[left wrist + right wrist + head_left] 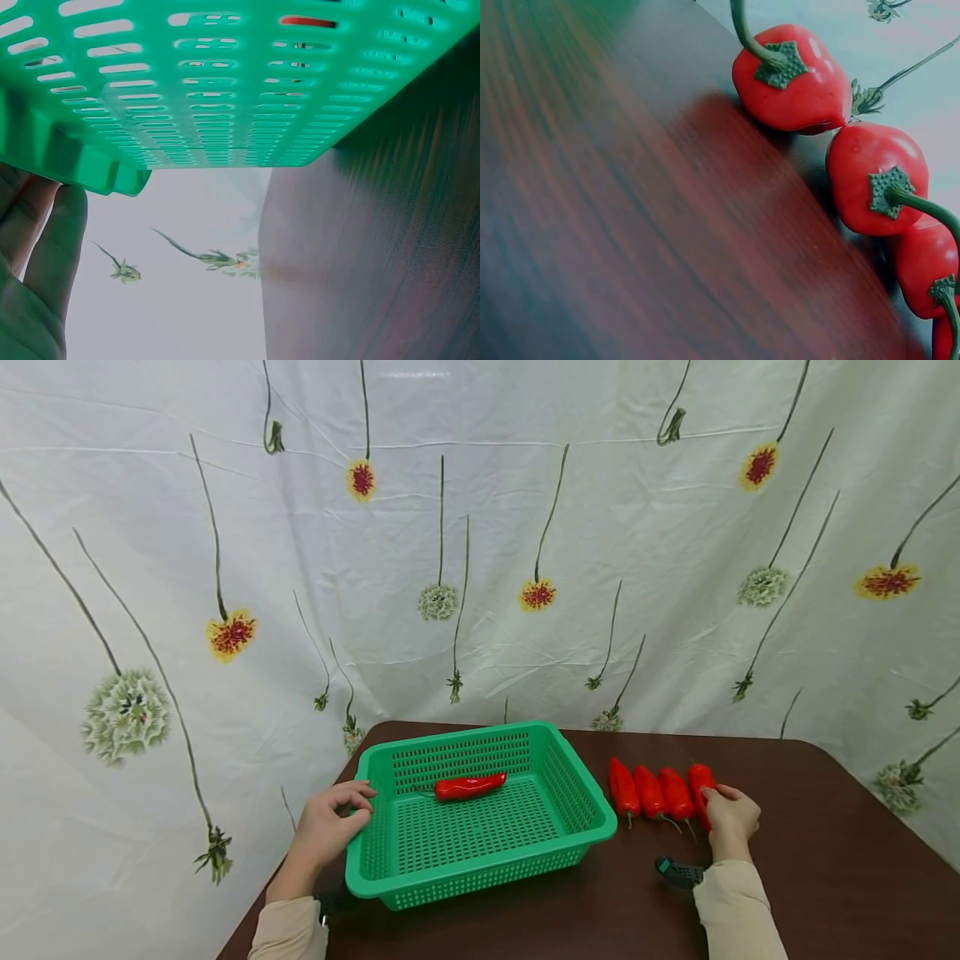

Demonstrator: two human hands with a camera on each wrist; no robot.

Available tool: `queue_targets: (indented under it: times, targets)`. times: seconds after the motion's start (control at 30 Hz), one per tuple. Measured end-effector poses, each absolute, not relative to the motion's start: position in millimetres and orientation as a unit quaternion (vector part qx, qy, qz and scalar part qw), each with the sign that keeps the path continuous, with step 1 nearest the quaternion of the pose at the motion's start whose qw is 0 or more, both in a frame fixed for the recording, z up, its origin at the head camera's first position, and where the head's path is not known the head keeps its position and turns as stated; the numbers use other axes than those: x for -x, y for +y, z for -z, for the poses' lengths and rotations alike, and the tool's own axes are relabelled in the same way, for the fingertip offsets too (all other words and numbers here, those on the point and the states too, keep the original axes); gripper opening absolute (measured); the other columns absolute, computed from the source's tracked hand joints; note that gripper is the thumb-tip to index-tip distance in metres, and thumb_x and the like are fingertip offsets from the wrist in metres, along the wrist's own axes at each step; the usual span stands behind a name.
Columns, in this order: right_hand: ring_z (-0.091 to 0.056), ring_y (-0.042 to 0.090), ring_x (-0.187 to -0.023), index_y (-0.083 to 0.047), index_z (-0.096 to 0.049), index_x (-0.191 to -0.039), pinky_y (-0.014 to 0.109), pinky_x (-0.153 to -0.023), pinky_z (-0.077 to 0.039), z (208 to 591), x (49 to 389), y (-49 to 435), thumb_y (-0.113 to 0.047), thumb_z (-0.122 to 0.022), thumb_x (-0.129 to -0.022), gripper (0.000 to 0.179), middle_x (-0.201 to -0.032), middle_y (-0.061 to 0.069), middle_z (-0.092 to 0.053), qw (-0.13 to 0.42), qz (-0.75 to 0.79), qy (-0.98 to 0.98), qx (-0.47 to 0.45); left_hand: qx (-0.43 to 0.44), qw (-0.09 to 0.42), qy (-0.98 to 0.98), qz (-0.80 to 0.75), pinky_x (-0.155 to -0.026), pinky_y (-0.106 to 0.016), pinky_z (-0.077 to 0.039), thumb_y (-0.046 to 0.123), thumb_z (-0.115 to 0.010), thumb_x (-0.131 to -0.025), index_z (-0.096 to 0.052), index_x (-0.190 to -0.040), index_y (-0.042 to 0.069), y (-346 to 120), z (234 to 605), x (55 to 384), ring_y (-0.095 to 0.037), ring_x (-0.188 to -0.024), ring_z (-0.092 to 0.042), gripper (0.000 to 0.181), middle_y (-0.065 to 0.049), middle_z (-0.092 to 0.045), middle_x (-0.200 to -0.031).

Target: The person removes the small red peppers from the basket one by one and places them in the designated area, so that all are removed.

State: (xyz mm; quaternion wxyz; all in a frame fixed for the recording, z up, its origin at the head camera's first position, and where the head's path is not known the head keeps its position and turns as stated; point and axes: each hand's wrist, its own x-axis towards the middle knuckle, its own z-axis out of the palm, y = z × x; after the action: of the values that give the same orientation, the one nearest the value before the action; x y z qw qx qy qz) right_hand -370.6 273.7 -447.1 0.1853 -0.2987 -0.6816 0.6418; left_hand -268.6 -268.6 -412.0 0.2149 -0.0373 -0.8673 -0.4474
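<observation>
A green plastic basket [483, 872] with slotted walls stands on the dark table, one red pepper [471, 787] lying inside toward the back. My left hand [335, 820] grips the basket's left rim; in the left wrist view its fingers [56, 247] reach up to the rim from outside. To the right of the basket, several red peppers lie side by side, stems toward me. My right hand [731, 818] holds the rightmost pepper [701, 781] by its side, hiding its lower part. Three peppers, among them this one [874, 176], show green stems in the right wrist view; that hand is outside it.
The brown wooden table [832, 827] extends to the right of the peppers. Behind it hangs a white cloth [487, 643] printed with flowers. A dark strap device [678, 871] sits at my right wrist, close over the table.
</observation>
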Motion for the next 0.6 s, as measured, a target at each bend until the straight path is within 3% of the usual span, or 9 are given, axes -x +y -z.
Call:
queue_targets:
  times: [0.13,0.23,0.37,0.6]
  targets:
    - [-0.031,0.039,-0.140,0.005,-0.055,-0.137,0.023,-0.075,-0.038,448.5,369.9,273.3,-0.016,-0.062,-0.095,0.047,-0.150,0.025,-0.040,0.184,-0.641,-0.682,0.300,0.041,0.214,-0.867,0.448,-0.089,-0.018,-0.051,-0.006,-0.061,-0.084,-0.073,-0.078,0.002,-269.3,412.3,268.8,-0.035,-0.124,-0.060,0.016,-0.013,-0.071,-0.117]
    - [-0.031,0.040,-0.141,0.006,-0.055,-0.137,0.025,-0.078,-0.037,449.5,369.8,273.2,-0.013,-0.062,-0.094,0.047,-0.151,0.026,-0.040,0.184,-0.641,-0.683,0.298,0.043,0.216,-0.865,0.450,-0.094,-0.033,-0.055,-0.006,-0.060,-0.085,-0.073,-0.079,0.001,-269.9,412.6,269.0,-0.035,-0.125,-0.059,0.016,-0.014,-0.070,-0.117]
    - [-0.030,0.040,-0.141,0.006,-0.056,-0.136,0.027,-0.079,-0.037,450.3,370.0,272.7,-0.012,-0.061,-0.094,0.046,-0.150,0.026,-0.040,0.186,-0.637,-0.686,0.299,0.047,0.217,-0.863,0.454,-0.097,-0.049,-0.054,-0.006,-0.060,-0.085,-0.073,-0.079,0.000,-269.8,413.4,269.1,-0.037,-0.125,-0.059,0.016,-0.016,-0.070,-0.118]
    - [-0.031,0.042,-0.140,0.007,-0.057,-0.133,0.027,-0.078,-0.037,451.3,369.6,271.8,-0.012,-0.061,-0.094,0.044,-0.147,0.027,-0.043,0.192,-0.623,-0.696,0.301,0.052,0.218,-0.861,0.456,-0.097,-0.051,-0.053,-0.007,-0.060,-0.085,-0.072,-0.078,0.001,-268.5,413.8,268.5,-0.039,-0.125,-0.058,0.016,-0.017,-0.070,-0.117]
